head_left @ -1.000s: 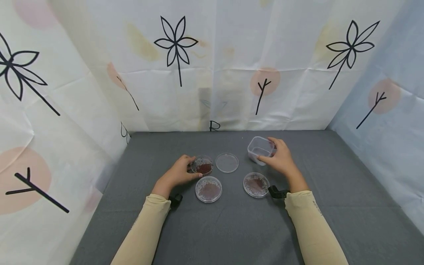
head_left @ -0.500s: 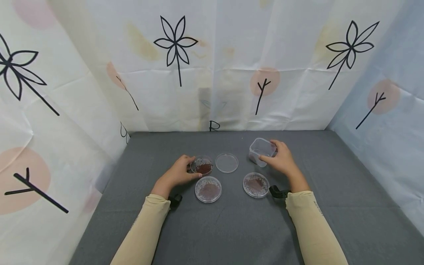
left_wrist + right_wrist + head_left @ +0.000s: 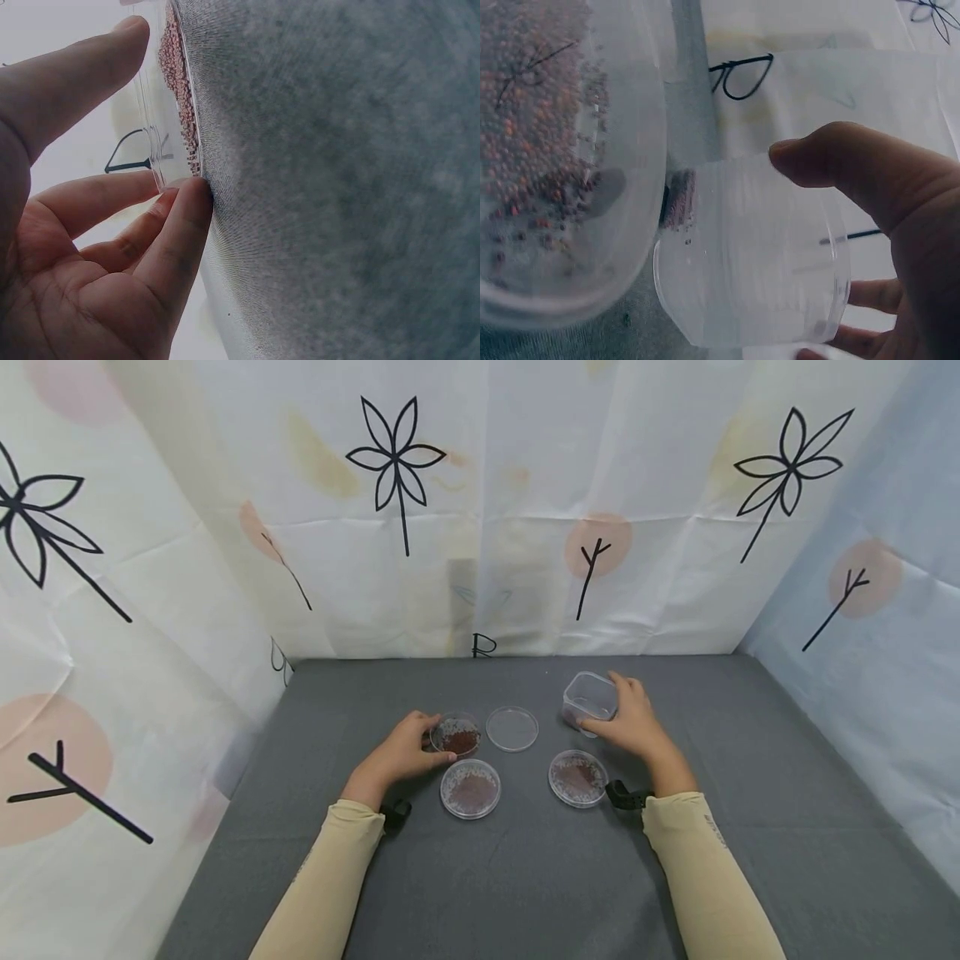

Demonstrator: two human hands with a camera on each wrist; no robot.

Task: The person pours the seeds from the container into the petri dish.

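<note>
In the head view my left hand point(image 3: 401, 752) holds a clear petri dish point(image 3: 459, 742) by its left side, thumb at the near edge and fingers at the far edge. Reddish-brown grains point(image 3: 180, 97) lie heaped in it, as the left wrist view shows from the side. My right hand point(image 3: 633, 720) grips a clear square plastic tub point(image 3: 590, 695), tilted a little, with the thumb on its near side. A few reddish grains seem to show through the tub wall in the right wrist view. Between the hands lies a clear round lid point(image 3: 513, 729).
Two covered petri dishes with reddish-brown grains stand nearer: a left dish point(image 3: 470, 789) just in front of the held one, and a right dish point(image 3: 577, 778) beside my right wrist. A grey cloth point(image 3: 480, 885) covers the table. Patterned white curtains point(image 3: 510, 468) hang behind and at the sides.
The tub in my right hand shifts slightly right and tips, then comes back a little to the left. My left hand and its dish stay where they are.
</note>
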